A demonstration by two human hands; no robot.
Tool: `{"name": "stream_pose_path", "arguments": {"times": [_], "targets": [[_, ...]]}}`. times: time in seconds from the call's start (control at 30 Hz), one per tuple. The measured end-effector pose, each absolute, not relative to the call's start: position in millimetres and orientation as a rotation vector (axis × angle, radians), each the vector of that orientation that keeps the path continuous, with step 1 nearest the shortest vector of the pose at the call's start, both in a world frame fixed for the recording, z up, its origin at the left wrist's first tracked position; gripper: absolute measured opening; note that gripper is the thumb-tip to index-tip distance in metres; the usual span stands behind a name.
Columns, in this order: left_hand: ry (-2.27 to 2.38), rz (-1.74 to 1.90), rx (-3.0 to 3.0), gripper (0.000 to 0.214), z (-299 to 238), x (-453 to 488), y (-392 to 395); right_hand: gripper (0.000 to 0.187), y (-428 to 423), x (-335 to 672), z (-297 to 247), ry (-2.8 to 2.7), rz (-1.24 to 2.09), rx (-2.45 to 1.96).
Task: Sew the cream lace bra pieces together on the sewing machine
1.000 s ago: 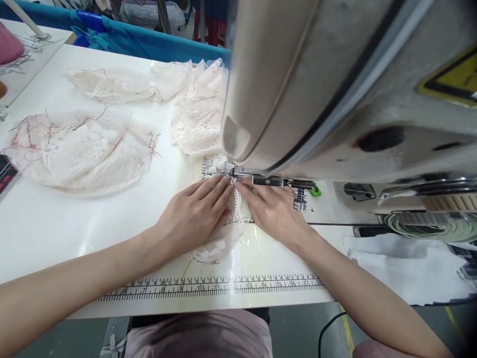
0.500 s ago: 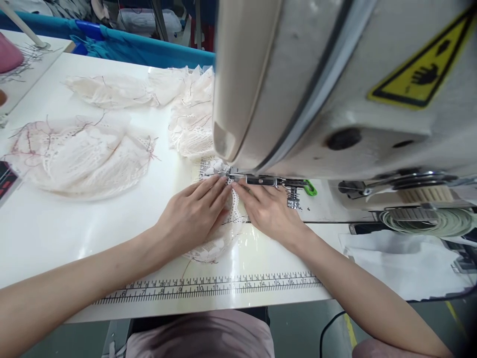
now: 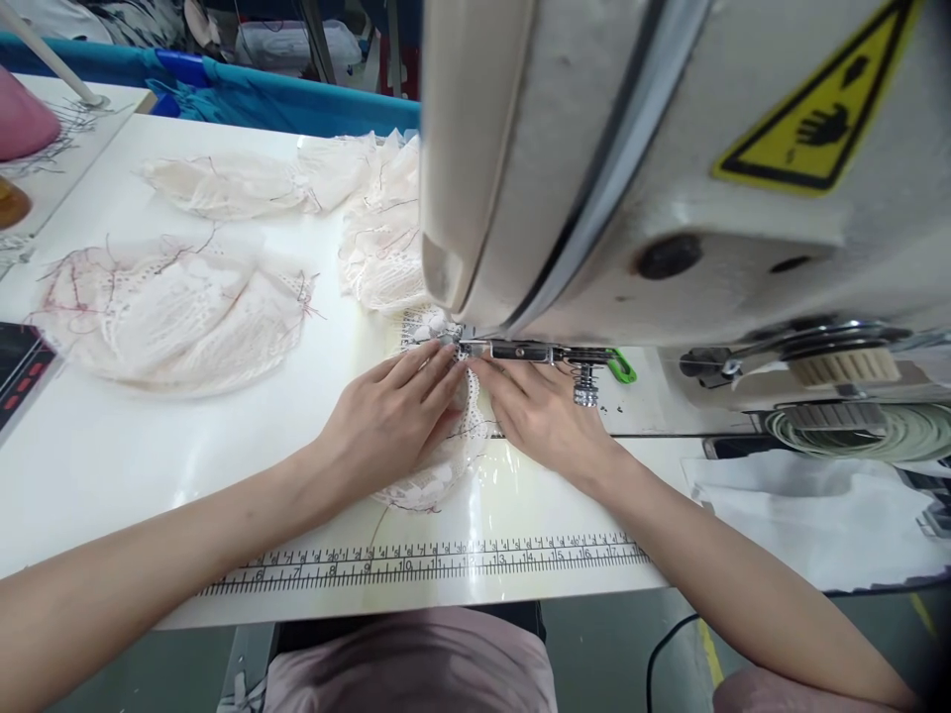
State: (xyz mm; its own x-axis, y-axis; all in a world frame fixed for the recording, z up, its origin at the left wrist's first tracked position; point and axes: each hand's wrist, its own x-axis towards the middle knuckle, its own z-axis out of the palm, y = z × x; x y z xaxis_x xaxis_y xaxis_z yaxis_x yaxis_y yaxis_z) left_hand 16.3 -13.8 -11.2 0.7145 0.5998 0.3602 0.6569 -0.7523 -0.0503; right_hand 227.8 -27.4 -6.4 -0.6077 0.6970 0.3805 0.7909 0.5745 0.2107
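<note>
A pale lace piece (image 3: 438,473) with loose dark red threads lies under the sewing machine (image 3: 594,178), its far part at the presser foot (image 3: 462,347). My left hand (image 3: 393,411) rests on the left side of this lace, fingers stretched toward the foot; its thumb is hidden. My right hand (image 3: 546,411) lies flat at the lace's right edge, with its fingertips close to the foot and partly beneath a metal attachment (image 3: 524,353). Both hands have their fingers extended, pressing the lace down. The needle cannot be made out.
More lace pieces (image 3: 200,317) with trailing threads lie left, and a lace heap (image 3: 382,238) sits behind the foot. A printed ruler (image 3: 438,564) runs along the table's front edge. White cloth (image 3: 802,505) and a pale green coil (image 3: 892,433) are at right; a dark device (image 3: 22,371) at far left.
The view has shifted slightly, so the machine sits a little further left. Both hands stay on the lace by the foot, with hardly any visible movement.
</note>
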Motion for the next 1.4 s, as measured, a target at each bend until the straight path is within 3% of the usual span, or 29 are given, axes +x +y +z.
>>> {"name": "stream_pose_path", "arguments": {"times": [0.2,0.3,0.47,0.6,0.8,0.9,1.0,1.13,1.4], "targets": [[-0.894,-0.619,-2.913,0.021,23.7,12.7,-24.3,0.022,-27.8,238.4,-0.7,-2.536,-0.319,-0.916],[-0.653,-0.494,-3.074,0.019,41.6,4.6,-39.9,0.021,-26.7,243.1,-1.4,-2.552,-0.201,-0.723],[-0.328,-0.261,-2.801,0.014,26.9,-13.6,-65.7,0.027,-23.9,244.3,-2.8,-2.541,-0.079,-0.646],[-0.494,-0.445,-2.812,0.015,18.8,-18.7,-71.6,0.031,-23.5,244.1,-4.3,-2.549,0.007,-0.649],[-1.228,-0.534,-3.037,0.022,48.2,-9.8,-52.8,0.012,-23.0,243.2,-12.1,-2.489,0.048,-0.742],[-1.07,-0.438,-3.118,0.03,42.4,-1.9,-38.4,0.01,-23.2,245.2,-13.6,-2.477,0.023,-0.719],[-0.87,-0.467,-3.043,0.012,23.1,5.9,-27.2,0.007,-23.7,247.8,-11.5,-2.477,0.004,-0.673],[-0.623,-0.647,-2.875,0.012,3.2,11.2,-21.7,0.011,-24.0,246.9,-7.3,-2.494,-0.028,-0.717],[-0.621,-0.737,-2.763,0.012,2.2,9.8,-20.5,0.017,-22.3,241.7,-11.0,-2.543,-0.125,-0.708]]}}
